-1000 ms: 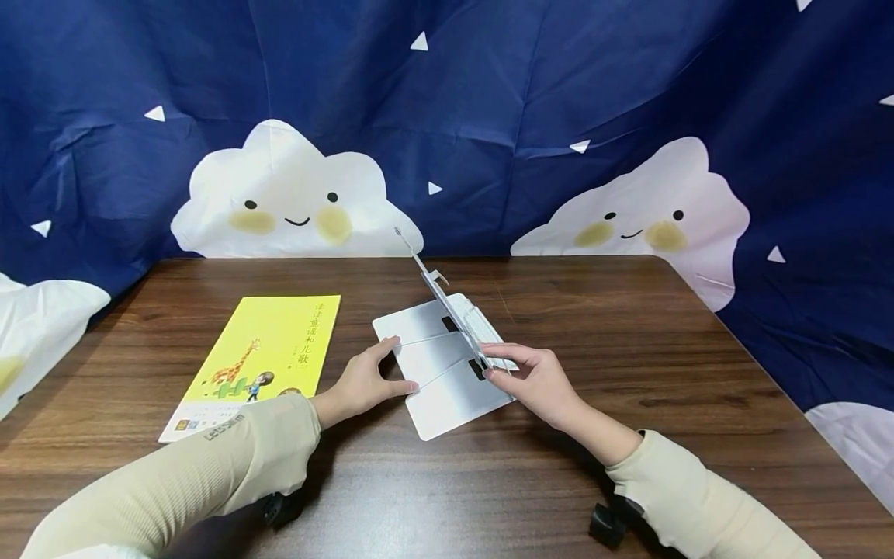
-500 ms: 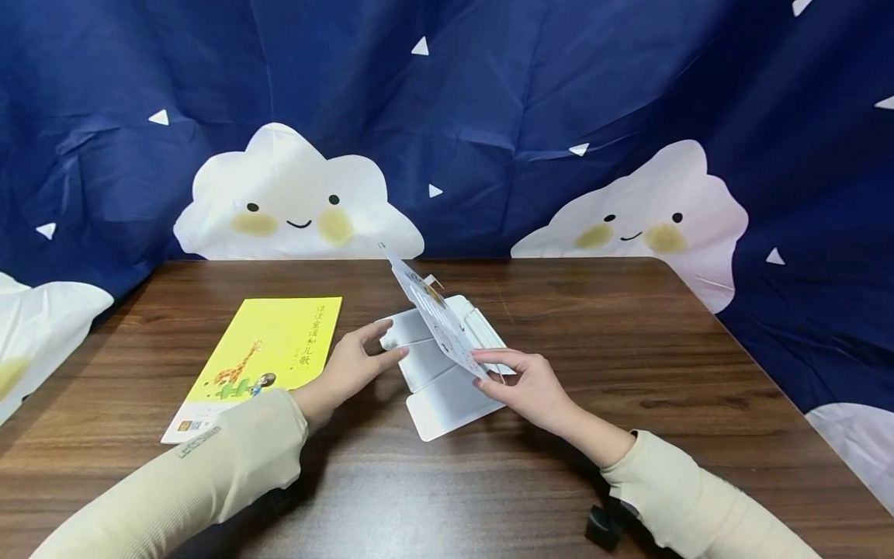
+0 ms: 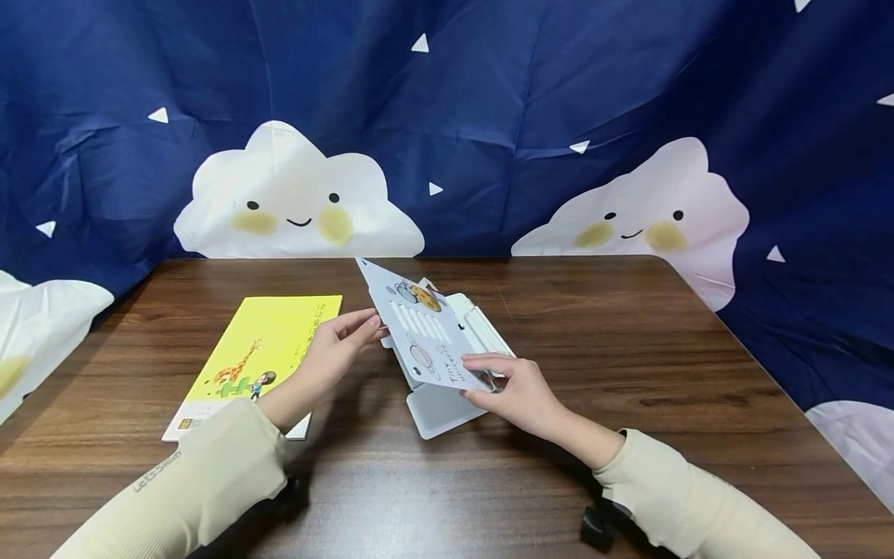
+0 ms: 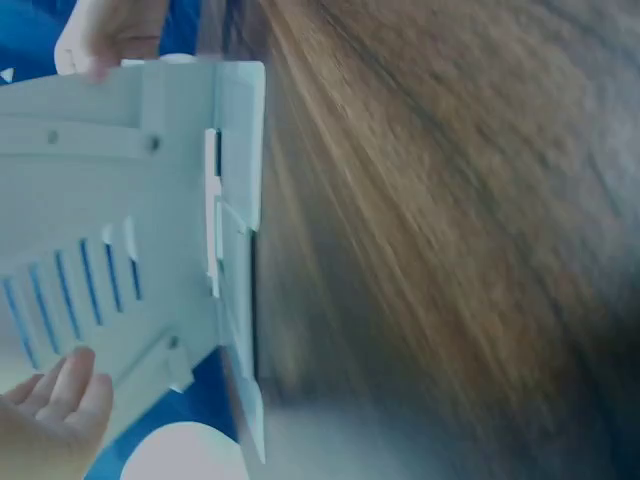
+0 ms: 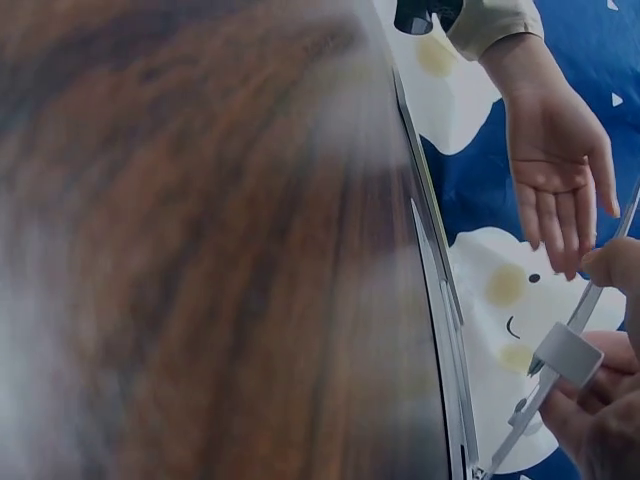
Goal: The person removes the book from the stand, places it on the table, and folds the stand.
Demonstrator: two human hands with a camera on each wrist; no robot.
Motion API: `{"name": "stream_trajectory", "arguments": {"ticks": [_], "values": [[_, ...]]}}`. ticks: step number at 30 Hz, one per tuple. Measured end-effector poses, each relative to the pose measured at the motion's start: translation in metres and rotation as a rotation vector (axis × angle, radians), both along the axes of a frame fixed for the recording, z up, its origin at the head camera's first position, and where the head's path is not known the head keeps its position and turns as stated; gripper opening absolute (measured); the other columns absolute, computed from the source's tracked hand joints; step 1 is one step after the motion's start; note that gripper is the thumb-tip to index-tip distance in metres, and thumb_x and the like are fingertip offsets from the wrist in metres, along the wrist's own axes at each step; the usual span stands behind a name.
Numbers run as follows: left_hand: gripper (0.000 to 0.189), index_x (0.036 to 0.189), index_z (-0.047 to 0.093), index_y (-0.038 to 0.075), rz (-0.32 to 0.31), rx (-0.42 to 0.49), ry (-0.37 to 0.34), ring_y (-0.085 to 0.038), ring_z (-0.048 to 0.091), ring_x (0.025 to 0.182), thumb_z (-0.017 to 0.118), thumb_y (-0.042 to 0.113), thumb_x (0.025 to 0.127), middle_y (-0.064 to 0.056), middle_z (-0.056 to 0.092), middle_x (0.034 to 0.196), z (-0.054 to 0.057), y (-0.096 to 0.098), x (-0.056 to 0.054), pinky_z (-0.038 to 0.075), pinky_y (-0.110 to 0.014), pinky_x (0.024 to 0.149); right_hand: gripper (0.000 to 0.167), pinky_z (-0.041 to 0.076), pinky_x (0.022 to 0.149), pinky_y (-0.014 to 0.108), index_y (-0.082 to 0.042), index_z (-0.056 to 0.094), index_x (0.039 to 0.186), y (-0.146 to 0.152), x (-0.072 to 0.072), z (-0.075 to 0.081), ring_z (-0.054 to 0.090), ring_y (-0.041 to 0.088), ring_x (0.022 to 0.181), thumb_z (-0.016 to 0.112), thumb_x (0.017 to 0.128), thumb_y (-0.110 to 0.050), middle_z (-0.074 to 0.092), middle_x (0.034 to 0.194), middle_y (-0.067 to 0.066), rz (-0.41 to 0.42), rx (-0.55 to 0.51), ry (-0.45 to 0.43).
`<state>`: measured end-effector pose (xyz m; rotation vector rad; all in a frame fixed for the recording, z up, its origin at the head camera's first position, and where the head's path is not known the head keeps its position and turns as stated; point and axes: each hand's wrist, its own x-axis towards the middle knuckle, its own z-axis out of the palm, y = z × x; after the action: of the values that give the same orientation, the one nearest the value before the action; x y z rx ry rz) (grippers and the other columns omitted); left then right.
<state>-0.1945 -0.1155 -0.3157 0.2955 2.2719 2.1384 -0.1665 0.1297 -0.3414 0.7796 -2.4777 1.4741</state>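
Note:
A white folding book stand [image 3: 438, 413] lies on the table, its flat base against the wood. Its slotted back panel [image 3: 419, 326], printed with cartoon drawings, is raised at a slant over the base. My right hand [image 3: 520, 392] pinches the panel's near right edge, thumb on one face and fingers on the other, as the right wrist view also shows. My left hand [image 3: 335, 349] is at the panel's left side, fingers extended, fingertips partly hidden behind it. In the left wrist view the left hand [image 4: 55, 415] is beside the panel's slotted underside [image 4: 90, 210]; contact is unclear.
A yellow picture book [image 3: 237, 357] with a giraffe on its cover lies flat at the left, partly under my left forearm. The brown wooden table [image 3: 628, 334] ends at a dark blue cloth [image 3: 475, 93] with white clouds.
The panel has tipped down to the left, bringing its printed face into view. My left hand has left the base and moved up and left to the panel's side. The right hand keeps its pinch.

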Motion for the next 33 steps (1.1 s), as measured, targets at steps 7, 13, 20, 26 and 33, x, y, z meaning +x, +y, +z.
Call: {"name": "stream_trajectory", "arguments": {"ticks": [7, 13, 20, 26, 33], "values": [[0.039, 0.118, 0.041, -0.014, 0.001, 0.03, -0.048, -0.015, 0.058, 0.085, 0.048, 0.011, 0.088, -0.026, 0.051, 0.109, 0.004, -0.001, 0.011, 0.042, -0.035, 0.084, 0.032, 0.047, 0.071, 0.025, -0.003, 0.067, 0.094, 0.0, -0.007, -0.016, 0.055, 0.013, 0.093, 0.073, 0.063, -0.007, 0.062, 0.099, 0.003, -0.009, 0.06, 0.113], [0.042, 0.114, 0.047, -0.012, -0.064, 0.138, 0.027, -0.023, 0.056, 0.092, 0.057, 0.016, 0.084, -0.02, 0.056, 0.104, -0.036, -0.017, -0.007, 0.044, -0.034, 0.081, 0.034, 0.044, 0.077, 0.024, -0.004, 0.067, 0.094, -0.003, -0.005, -0.015, 0.054, 0.011, 0.095, 0.075, 0.062, -0.011, 0.062, 0.099, 0.002, -0.012, 0.119, 0.111], [0.044, 0.114, 0.048, -0.01, -0.066, 0.253, -0.015, -0.027, 0.054, 0.096, 0.063, 0.013, 0.079, -0.021, 0.057, 0.102, -0.078, -0.032, -0.028, 0.044, -0.035, 0.079, 0.037, 0.043, 0.08, 0.025, -0.005, 0.067, 0.095, -0.006, -0.003, -0.013, 0.053, 0.012, 0.097, 0.076, 0.061, -0.015, 0.061, 0.1, 0.001, -0.026, 0.191, 0.106], [0.045, 0.113, 0.046, -0.014, -0.061, 0.222, -0.053, -0.02, 0.057, 0.091, 0.062, 0.011, 0.079, -0.016, 0.06, 0.097, -0.05, -0.025, -0.002, 0.045, -0.033, 0.079, 0.038, 0.042, 0.082, 0.027, -0.004, 0.066, 0.095, -0.009, -0.002, -0.012, 0.053, 0.014, 0.097, 0.077, 0.06, -0.015, 0.061, 0.1, 0.002, -0.033, 0.239, 0.112], [0.038, 0.112, 0.041, -0.02, 0.039, 0.204, -0.213, -0.013, 0.059, 0.075, 0.054, -0.003, 0.08, -0.009, 0.061, 0.085, -0.015, -0.014, 0.025, 0.047, -0.029, 0.074, 0.039, 0.041, 0.083, 0.027, -0.002, 0.065, 0.095, -0.012, -0.002, -0.015, 0.054, 0.015, 0.096, 0.077, 0.06, -0.015, 0.062, 0.099, 0.003, -0.017, 0.301, 0.138]]}}
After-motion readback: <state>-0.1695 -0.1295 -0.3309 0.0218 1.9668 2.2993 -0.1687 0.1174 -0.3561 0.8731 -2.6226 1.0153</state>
